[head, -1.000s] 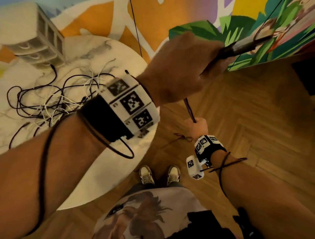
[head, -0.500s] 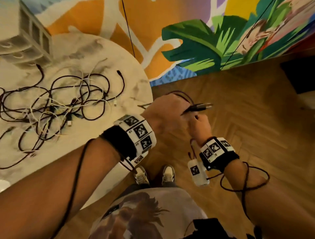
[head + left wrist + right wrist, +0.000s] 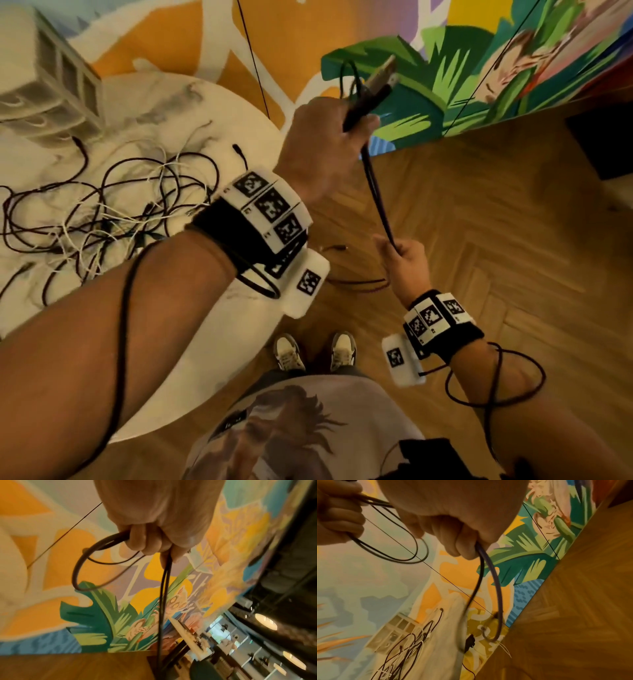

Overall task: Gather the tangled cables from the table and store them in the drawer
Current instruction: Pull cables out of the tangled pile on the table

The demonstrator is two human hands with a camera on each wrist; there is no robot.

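head looks down, wrists along fingers

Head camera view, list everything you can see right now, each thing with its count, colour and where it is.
Held cable: one, dark, stretched between both hands over the floor, looped above the left grip.
Tangled cables: a pile, count unclear, black and white, on the table.
Table: one, round, white marbled, at left.
Drawer unit: one, pale, on the table's far side, blurred.
Mural wall: orange, green, purple, behind.
Floor: brown wooden herringbone.
Shoes: two, light, below.
Left hand: raised, grips the cable.
Right hand: lower, grips the cable.
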